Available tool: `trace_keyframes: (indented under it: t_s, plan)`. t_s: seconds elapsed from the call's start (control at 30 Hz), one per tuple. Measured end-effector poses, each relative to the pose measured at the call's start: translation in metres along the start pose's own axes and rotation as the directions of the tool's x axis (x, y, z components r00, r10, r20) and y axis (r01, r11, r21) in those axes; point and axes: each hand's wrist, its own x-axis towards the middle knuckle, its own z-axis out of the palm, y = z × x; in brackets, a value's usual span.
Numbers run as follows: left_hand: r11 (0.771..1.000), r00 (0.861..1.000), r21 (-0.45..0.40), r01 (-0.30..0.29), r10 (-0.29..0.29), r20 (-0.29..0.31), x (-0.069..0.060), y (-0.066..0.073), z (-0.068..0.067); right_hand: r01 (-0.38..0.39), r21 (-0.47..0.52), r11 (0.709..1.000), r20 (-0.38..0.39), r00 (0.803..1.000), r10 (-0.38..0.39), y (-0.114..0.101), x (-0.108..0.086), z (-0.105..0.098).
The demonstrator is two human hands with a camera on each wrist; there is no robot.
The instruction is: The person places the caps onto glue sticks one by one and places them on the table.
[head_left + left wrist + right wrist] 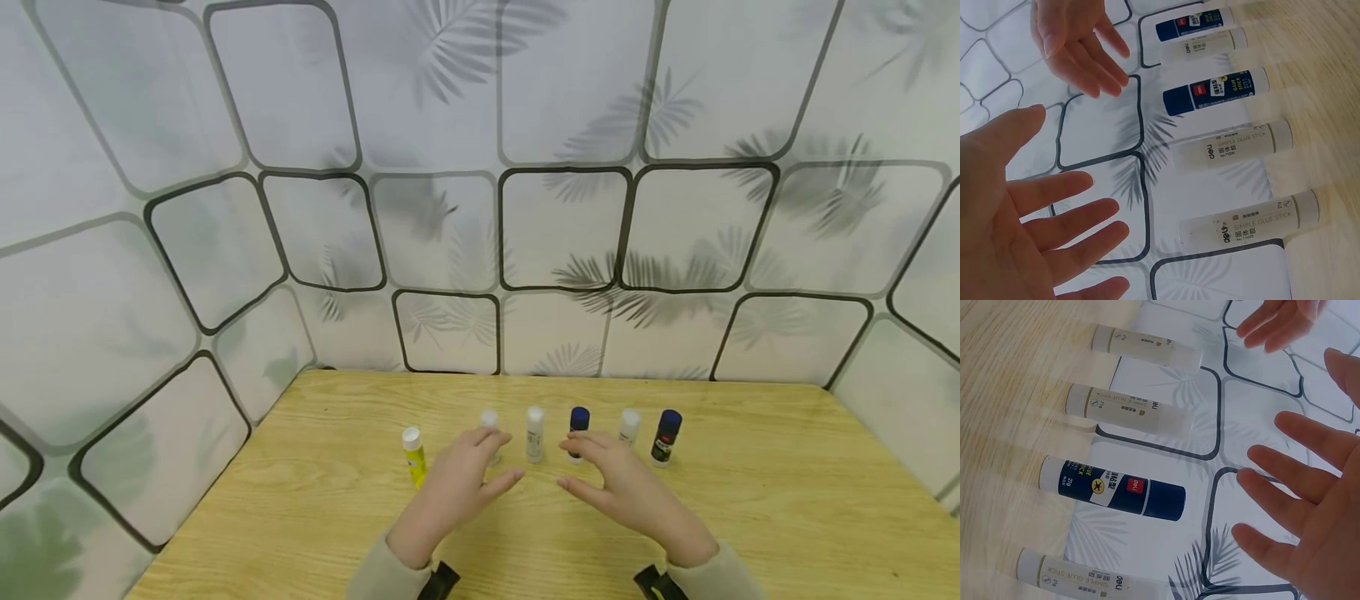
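Several glue sticks stand upright in a row on the wooden table. At the left end is a yellow one with a white cap (415, 462). To its right come a white glue stick (489, 419), partly behind my left hand (461, 479), and another white glue stick (535, 433). A navy glue stick (579, 419) and a white glue stick (629, 425) are partly covered by my right hand (618, 483). A second navy glue stick (665, 437) ends the row. Both hands hover with fingers extended, holding nothing; the wrist views show them apart from the sticks.
The wooden tabletop (765, 475) reaches back to a patterned curtain (442, 233) with dark outlines and leaf prints. The same curtain runs along the left and right sides. Dark straps (438, 581) circle the wrists at the sleeves.
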Motion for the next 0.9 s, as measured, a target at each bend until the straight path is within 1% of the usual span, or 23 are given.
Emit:
trace_keyframes:
  t_s: [0.07,0.13,0.23,0.33,0.5,0.6,0.67,0.77,0.83,0.9]
  plan:
    - [1.000,1.000,0.019,-0.015,0.015,-0.021,-0.003,0.000,-0.002,0.003,-0.019,1.000,-0.018,1.000,-0.004,0.000,0.000,0.000]
    - [0.999,0.999,0.034,-0.013,0.014,-0.043,-0.006,-0.001,-0.003,0.010,-0.045,0.999,-0.040,0.999,-0.012,0.000,0.000,0.001]
    - [0.998,0.997,0.058,0.021,-0.017,-0.072,-0.007,-0.003,-0.004,0.011,-0.078,0.997,-0.060,0.998,-0.016,0.000,0.000,0.001]
    - [0.995,0.993,0.086,0.051,-0.042,-0.108,-0.008,-0.007,-0.004,-0.008,-0.087,0.996,-0.055,0.999,0.003,0.000,0.000,0.000]
    - [0.987,0.978,0.136,0.085,-0.056,-0.199,-0.008,-0.021,-0.004,-0.042,-0.069,0.997,-0.029,0.999,0.040,-0.002,-0.001,0.000]
    - [0.978,0.966,0.160,0.131,-0.090,-0.241,-0.008,-0.031,-0.006,-0.057,-0.061,0.996,-0.016,0.998,0.056,-0.002,-0.001,-0.001]
    - [0.973,0.958,0.147,0.176,-0.135,-0.251,-0.009,-0.037,-0.009,-0.062,-0.061,0.996,-0.009,0.998,0.062,-0.002,-0.001,-0.001]
    - [0.959,0.943,0.089,0.271,-0.245,-0.226,-0.012,-0.047,-0.014,-0.066,-0.064,0.996,-0.006,0.998,0.066,-0.002,-0.001,-0.001]
    - [0.938,0.925,0.040,0.344,-0.331,-0.187,-0.013,-0.054,-0.017,-0.066,-0.065,0.996,-0.006,0.998,0.066,-0.002,-0.001,-0.001]
    - [0.914,0.905,0.004,0.405,-0.401,-0.145,-0.015,-0.060,-0.020,-0.067,-0.065,0.996,-0.006,0.998,0.067,-0.002,-0.001,-0.001]
